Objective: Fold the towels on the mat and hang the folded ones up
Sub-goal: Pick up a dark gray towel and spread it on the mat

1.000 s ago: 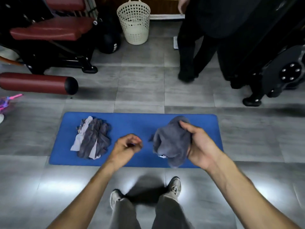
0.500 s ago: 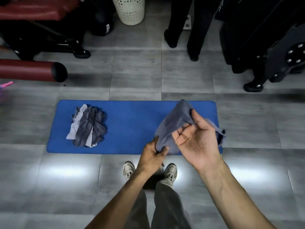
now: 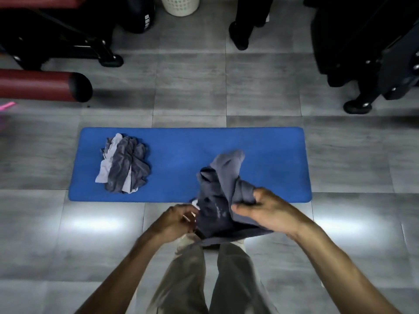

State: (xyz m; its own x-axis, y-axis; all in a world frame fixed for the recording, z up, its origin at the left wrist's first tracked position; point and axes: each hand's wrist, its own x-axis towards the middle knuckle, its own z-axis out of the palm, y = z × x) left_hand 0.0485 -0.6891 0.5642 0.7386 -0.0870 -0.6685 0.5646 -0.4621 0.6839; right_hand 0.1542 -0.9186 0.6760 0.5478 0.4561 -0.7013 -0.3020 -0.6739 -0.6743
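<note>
A blue mat point(image 3: 181, 164) lies across the grey tiled floor in front of me. On its left part sits a crumpled pile of grey and white towels point(image 3: 123, 164). I hold a bunched dark grey towel point(image 3: 221, 196) in the air over the mat's near edge, right of centre. My right hand point(image 3: 263, 211) grips its right side with the fingers closed in the cloth. My left hand point(image 3: 181, 219) pinches its lower left edge. The towel's lower part hangs over my legs and hides my shoes.
A white laundry basket point(image 3: 180, 5) stands at the far wall. Another person's dark legs point(image 3: 246, 23) stand beyond the mat. Red padded gym equipment point(image 3: 45, 86) sits at the left, and a black machine on feet point(image 3: 362, 64) at the right.
The view has tilted down and nearer to the mat. Both hands have dropped lower with the grey towel, my right hand turning palm-down and closing on the cloth.
</note>
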